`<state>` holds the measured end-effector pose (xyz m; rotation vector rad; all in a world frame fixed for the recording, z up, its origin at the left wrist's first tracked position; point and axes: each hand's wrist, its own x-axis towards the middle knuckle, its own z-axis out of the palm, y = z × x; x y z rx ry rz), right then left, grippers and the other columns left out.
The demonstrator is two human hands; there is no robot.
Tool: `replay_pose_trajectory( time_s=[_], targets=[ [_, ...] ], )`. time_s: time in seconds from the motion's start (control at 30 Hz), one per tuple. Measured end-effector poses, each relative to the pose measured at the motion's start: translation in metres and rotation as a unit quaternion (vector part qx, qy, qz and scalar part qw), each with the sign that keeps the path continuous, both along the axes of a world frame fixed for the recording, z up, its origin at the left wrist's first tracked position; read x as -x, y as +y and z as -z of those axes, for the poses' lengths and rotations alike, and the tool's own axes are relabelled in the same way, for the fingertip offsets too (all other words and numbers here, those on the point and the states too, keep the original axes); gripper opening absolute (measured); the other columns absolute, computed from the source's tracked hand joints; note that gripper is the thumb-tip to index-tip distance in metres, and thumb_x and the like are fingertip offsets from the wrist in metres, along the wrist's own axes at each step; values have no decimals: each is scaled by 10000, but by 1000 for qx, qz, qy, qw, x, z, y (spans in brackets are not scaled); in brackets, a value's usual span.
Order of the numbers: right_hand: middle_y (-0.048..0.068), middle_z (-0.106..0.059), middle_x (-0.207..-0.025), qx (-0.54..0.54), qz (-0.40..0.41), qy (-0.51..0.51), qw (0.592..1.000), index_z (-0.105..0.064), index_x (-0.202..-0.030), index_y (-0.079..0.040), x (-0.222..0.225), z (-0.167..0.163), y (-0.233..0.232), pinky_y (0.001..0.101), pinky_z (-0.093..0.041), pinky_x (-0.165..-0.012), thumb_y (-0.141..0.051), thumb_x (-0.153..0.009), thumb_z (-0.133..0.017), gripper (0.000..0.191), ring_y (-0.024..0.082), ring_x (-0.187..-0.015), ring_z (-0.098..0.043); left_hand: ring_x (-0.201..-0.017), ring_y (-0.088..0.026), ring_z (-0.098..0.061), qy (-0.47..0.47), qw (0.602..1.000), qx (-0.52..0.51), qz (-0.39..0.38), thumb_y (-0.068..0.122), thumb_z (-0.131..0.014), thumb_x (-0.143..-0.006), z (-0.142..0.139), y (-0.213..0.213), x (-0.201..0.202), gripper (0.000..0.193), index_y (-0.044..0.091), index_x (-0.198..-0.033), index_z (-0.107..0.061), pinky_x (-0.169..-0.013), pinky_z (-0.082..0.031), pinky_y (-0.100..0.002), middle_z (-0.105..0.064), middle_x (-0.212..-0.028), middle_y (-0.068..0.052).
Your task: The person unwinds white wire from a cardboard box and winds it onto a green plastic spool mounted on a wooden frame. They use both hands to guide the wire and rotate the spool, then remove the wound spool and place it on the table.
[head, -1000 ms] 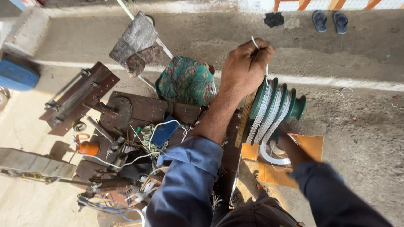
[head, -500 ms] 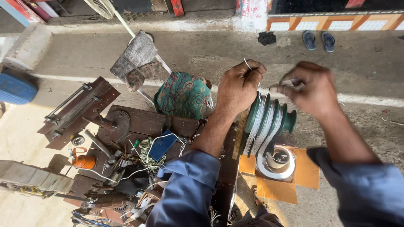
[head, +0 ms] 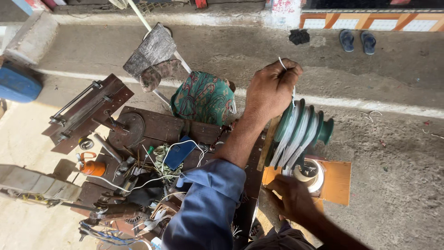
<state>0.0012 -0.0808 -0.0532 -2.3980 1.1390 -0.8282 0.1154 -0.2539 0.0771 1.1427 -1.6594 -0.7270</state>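
While pinching white strip (head: 281, 61) above green spool (head: 303, 132), left hand (head: 273, 88); right hand (head: 291, 199) fingers curled beside tape roll (head: 311, 175).

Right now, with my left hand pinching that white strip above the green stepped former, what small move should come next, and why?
Probably draw the white strip down into a groove of the green former: your left hand pinches it just above, and your right hand rests by the tape roll below.
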Motion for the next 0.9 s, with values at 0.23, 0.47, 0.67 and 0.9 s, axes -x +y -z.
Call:
replay_pose_trajectory(
  time_s=[0.23, 0.47, 0.67, 0.9],
  targets=[
    [54, -701, -774, 259, 42, 18, 965, -719, -818, -104, 81, -142, -131, 289, -560, -584, -302, -835, -869, 249, 135, -676, -658, -712, -92, -725, -9, 1000, -11, -7, 210, -543, -961, -9, 2, 1, 247, 137, -1053, -760, -667, -605, -287, -784, -864, -12],
    [76, -708, -739, -171, 193, -188, 948, -717, -839, -33, 45, -4, -182, 289, -519, -534, -194, -911, -777, 186, 139, -610, -647, -672, -106, -707, 10, 1000, 11, 1, 203, -554, -970, 0, -1, 1, 241, 113, -1041, -765, -643, -592, -298, -771, -815, -24],
    [86, -727, -728, -138, 115, 71, 981, -723, -827, -60, -5, 69, -40, 354, -560, -614, -187, -932, -676, 171, 219, -631, -708, -667, -78, -703, -11, 1000, 8, 7, 219, -541, -989, 9, -7, 2, 233, 132, -1049, -749, -621, -610, -275, -772, -860, -6],
    [47, -662, -675, 285, -15, 118, 951, -772, -912, -120, 53, -76, -31, 262, -526, -411, -153, -831, -777, 88, 144, -540, -623, -726, -98, -724, 16, 999, 30, 13, 193, -557, -973, 0, -1, 1, 225, 107, -1033, -757, -687, -605, -296, -785, -864, -34]
  ],
)
